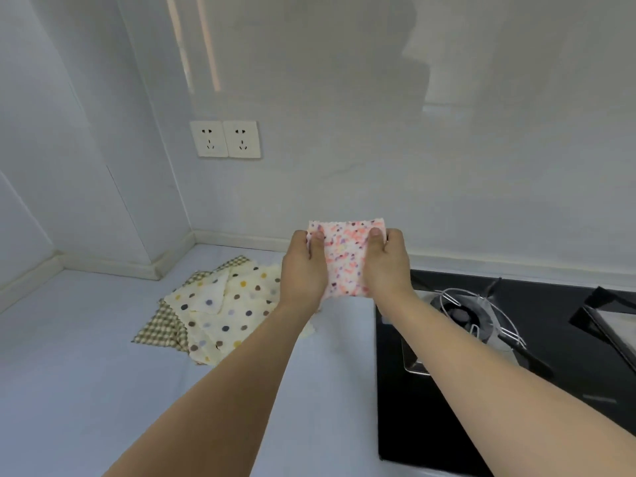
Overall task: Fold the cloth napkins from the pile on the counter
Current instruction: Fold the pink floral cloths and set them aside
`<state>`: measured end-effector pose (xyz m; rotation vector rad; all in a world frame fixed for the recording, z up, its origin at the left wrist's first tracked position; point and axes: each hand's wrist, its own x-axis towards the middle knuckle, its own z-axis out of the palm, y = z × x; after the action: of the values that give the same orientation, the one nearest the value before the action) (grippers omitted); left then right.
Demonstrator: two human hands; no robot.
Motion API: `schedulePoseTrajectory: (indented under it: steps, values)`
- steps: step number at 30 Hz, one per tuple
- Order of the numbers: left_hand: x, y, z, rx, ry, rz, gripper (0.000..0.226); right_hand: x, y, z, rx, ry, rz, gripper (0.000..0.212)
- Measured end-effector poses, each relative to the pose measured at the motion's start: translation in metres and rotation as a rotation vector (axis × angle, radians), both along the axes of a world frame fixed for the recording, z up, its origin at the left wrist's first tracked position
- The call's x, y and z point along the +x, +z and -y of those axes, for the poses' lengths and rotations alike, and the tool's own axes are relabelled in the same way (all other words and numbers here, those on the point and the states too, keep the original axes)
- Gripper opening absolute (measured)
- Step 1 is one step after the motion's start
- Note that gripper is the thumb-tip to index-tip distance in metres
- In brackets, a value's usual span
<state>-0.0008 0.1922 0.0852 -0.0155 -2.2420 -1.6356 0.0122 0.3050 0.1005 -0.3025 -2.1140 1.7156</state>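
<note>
A small pink-and-purple speckled napkin (345, 259), folded into a narrow rectangle, hangs upright in the air above the counter. My left hand (303, 270) grips its left edge with the thumb on the front. Its right edge is pinched the same way by my right hand (387, 266). Lower left of the hands lies the pile of napkins (220, 311) on the white counter (86, 356): cream cloths with coloured dots on top, a brown checked one beneath.
A black glass gas hob (447, 425) with a wire pan support (478, 315) fills the right side, its edge just under my right forearm. Two wall sockets (225, 138) sit on the back wall. The counter meets walls at the back and left.
</note>
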Motion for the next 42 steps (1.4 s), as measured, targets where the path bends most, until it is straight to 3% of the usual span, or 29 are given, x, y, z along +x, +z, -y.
schedulePoseTrajectory:
  steps: [6,13,23,38,42]
  values:
    - [0.015,0.087,-0.018,-0.065,-0.067,0.057,0.034,0.018,0.081,-0.023,0.048,-0.065,0.031,0.025]
    - [0.041,0.125,-0.084,-0.061,-0.139,0.080,0.032,0.050,0.113,-0.086,0.040,-0.179,0.050,0.024]
    - [0.069,0.131,-0.257,-0.059,-0.241,0.083,0.031,0.086,0.111,-0.261,0.034,-0.261,0.086,0.030]
    - [0.077,0.098,-0.490,-0.121,-0.307,0.276,0.026,0.108,0.083,-0.499,0.131,-0.322,0.210,0.033]
    - [0.093,0.091,-0.573,0.048,-0.438,0.424,0.029,0.118,0.070,-0.586,0.138,-0.334,0.230,0.030]
